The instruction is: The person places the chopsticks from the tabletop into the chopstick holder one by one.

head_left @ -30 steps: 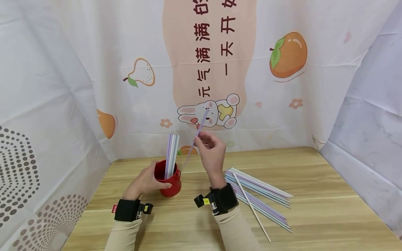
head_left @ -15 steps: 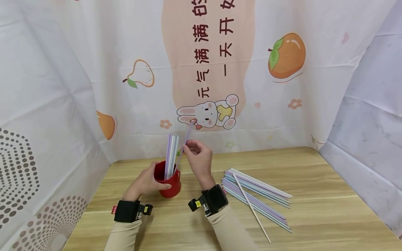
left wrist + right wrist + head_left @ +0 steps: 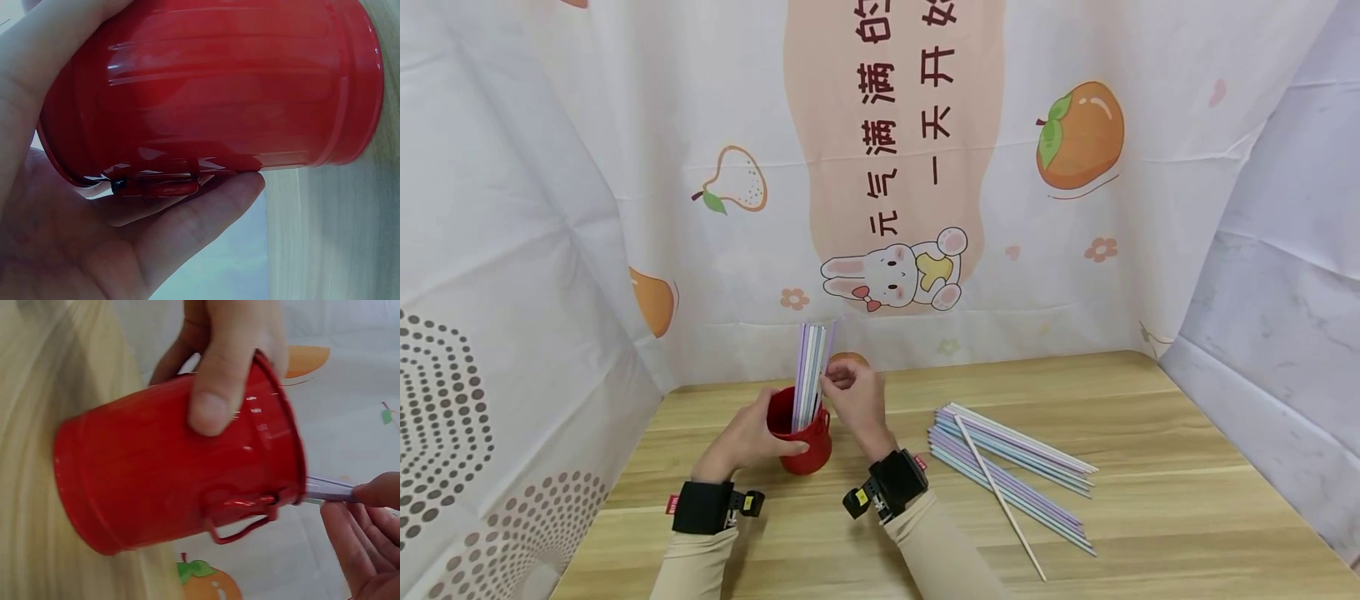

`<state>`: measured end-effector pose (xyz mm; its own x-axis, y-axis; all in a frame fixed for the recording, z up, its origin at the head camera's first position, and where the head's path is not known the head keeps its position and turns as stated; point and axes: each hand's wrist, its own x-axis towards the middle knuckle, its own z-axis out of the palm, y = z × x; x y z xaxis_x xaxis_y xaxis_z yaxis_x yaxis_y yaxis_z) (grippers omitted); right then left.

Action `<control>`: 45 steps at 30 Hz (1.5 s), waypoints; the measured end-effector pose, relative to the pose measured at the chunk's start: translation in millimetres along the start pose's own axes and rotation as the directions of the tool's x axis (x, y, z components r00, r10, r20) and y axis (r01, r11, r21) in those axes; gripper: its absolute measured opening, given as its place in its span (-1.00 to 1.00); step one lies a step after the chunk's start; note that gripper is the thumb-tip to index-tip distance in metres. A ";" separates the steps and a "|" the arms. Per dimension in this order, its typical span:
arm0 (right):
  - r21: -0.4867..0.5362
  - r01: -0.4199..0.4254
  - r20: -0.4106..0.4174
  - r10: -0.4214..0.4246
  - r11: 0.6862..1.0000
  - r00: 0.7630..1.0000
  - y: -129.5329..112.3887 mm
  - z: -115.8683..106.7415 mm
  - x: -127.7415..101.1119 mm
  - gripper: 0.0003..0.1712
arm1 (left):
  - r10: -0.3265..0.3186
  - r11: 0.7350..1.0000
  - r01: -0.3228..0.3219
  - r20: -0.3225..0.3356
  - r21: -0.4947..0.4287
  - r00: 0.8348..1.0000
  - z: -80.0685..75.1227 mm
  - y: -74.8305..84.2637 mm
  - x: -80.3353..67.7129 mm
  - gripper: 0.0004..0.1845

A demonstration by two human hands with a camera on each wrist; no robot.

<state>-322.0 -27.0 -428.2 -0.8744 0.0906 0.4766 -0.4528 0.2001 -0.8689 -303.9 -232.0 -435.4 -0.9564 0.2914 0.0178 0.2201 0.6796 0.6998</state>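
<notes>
Near the back left of the wooden table (image 3: pixel 1150 500), the red bucket (image 3: pixel 805 446) stands upright with the left hand (image 3: pixel 747 437) wrapped round its side, while the right hand (image 3: pixel 853 400) just beside its rim pinches the bundle of straws (image 3: pixel 811 367) standing in it. From the head camera the loose straws (image 3: pixel 1015 467) show lying well apart to the right with a thin wooden stick (image 3: pixel 1000 498) across them. Only the right wrist view shows the bucket's small wire handle (image 3: pixel 240 531) and the left thumb (image 3: pixel 215 394) pressed on its wall, and the left wrist view shows fingers (image 3: pixel 187 225) curled under the red side.
</notes>
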 end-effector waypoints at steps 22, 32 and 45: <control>-0.135 -0.079 0.092 0.092 0.988 0.992 6.7 0.7 -3.4 -0.86 | -0.015 1.000 0.015 -0.006 -0.012 1.000 -1.4 -0.5 -2.9 -0.04; -0.372 -0.053 0.047 0.076 0.927 0.996 -1.6 -59.0 -2.5 -0.82 | 0.001 1.000 0.000 0.007 -0.028 1.000 -0.1 0.9 -1.0 -0.05; -0.700 -0.138 0.002 0.195 0.701 0.981 6.3 -160.7 -15.5 -0.85 | -0.005 0.999 0.006 0.016 -0.036 1.000 -2.3 2.0 -2.8 -0.04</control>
<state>-283.4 129.6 -419.5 -0.9463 0.1261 0.2978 -0.0748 0.8105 -0.5809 -301.2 -233.0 -432.5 -0.9545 0.2981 0.0029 0.2074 0.6568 0.7250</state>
